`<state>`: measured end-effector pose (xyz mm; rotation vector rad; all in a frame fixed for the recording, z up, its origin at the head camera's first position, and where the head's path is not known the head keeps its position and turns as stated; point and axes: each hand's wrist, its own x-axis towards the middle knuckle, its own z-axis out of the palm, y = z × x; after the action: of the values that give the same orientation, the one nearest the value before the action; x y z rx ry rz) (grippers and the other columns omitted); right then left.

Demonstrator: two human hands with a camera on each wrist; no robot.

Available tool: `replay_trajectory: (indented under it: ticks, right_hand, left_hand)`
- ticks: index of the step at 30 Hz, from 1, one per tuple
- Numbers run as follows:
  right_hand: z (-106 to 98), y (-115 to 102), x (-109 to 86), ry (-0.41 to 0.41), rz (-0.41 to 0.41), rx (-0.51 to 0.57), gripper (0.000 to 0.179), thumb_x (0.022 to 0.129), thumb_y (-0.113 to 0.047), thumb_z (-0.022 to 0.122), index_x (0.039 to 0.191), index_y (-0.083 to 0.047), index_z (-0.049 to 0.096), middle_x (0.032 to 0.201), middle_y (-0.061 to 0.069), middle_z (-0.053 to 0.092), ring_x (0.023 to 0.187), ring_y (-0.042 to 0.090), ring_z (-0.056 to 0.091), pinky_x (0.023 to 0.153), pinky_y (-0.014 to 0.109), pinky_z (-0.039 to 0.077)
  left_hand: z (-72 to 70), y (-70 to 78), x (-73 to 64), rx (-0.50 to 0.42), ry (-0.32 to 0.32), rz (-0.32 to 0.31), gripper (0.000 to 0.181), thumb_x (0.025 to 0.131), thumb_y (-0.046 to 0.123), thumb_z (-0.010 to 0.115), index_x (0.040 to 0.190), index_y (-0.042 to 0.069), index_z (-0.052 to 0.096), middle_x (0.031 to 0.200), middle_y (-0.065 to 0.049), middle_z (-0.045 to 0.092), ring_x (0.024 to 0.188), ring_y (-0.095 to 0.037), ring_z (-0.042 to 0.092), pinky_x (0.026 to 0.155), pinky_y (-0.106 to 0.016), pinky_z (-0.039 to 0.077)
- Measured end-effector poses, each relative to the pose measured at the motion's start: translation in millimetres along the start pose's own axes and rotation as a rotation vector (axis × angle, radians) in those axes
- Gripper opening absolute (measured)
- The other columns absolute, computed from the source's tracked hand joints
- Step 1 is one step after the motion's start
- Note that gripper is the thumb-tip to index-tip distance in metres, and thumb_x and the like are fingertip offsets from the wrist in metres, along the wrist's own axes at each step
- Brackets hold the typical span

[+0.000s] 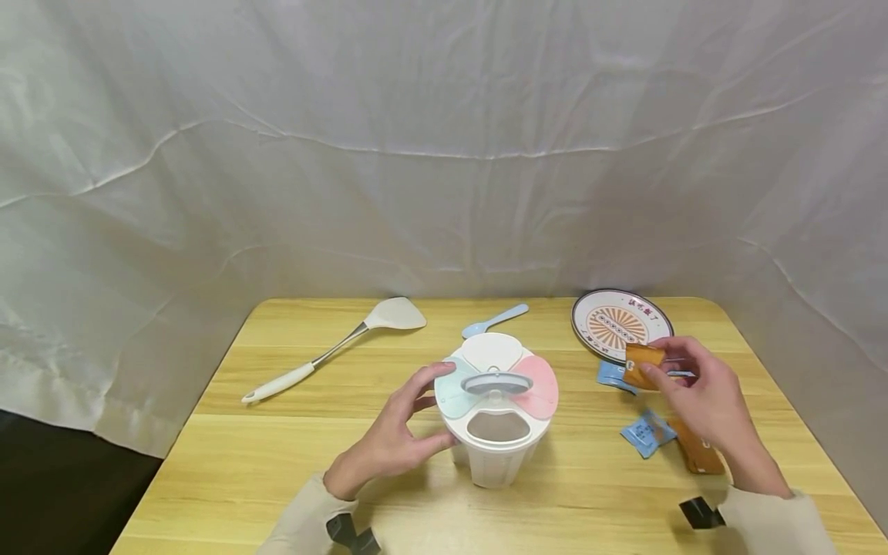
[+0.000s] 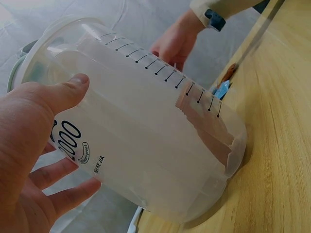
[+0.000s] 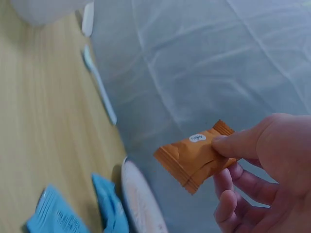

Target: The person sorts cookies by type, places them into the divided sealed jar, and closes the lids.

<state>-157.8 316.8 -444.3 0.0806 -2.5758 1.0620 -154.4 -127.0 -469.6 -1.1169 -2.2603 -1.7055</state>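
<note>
A translucent canister (image 1: 496,464) with a lid of white, mint and pink segments stands on the table. Its front flap (image 1: 496,383) is raised, leaving an opening in the lid. My left hand (image 1: 395,432) grips the canister's left side near the top, thumb and fingers spread around it. Through the wall, the left wrist view shows an orange-brown packet (image 2: 206,128) lying at the bottom. Over at the right, my right hand (image 1: 708,389) pinches a small orange packet (image 3: 194,154) between thumb and fingers, above the table near the plate's edge.
Blue packets (image 1: 648,433) and an orange-brown packet (image 1: 697,451) lie below the right hand. Behind it sits a round patterned plate (image 1: 590,320). A light blue spoon (image 1: 496,320) rests behind the canister, a white spatula (image 1: 284,381) to the left. Grey cloth (image 1: 444,154) hangs around the table.
</note>
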Motion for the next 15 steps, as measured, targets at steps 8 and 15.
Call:
replay_trajectory:
  ticks: [8, 15]
  right_hand:
    - [-0.8, -34.5, -4.6, 0.031, -0.120, 0.076, 0.034, 0.094, -0.002, 0.084, 0.125, -0.007, 0.072, 0.099, -0.026, 0.068, 0.089, -0.012, 0.062, 0.071, 0.003, 0.054]
    - [-3.9, -63.4, -11.8, 0.044, -0.177, 0.154, 0.038, 0.091, 0.007, 0.083, 0.125, -0.007, 0.072, 0.106, -0.028, 0.070, 0.093, -0.010, 0.065, 0.074, 0.003, 0.054]
  left_hand:
    - [-0.3, 0.3, 0.3, 0.001, 0.001, -0.017, 0.089, 0.085, -0.003, 0.090, 0.160, 0.011, 0.046, 0.161, -0.019, 0.053, 0.143, -0.027, 0.061, 0.113, -0.051, 0.063]
    - [-0.1, 0.0, 0.7, 0.002, 0.000, 0.002, 0.088, 0.085, -0.003, 0.089, 0.160, 0.010, 0.046, 0.160, -0.019, 0.053, 0.141, -0.026, 0.063, 0.113, -0.049, 0.063]
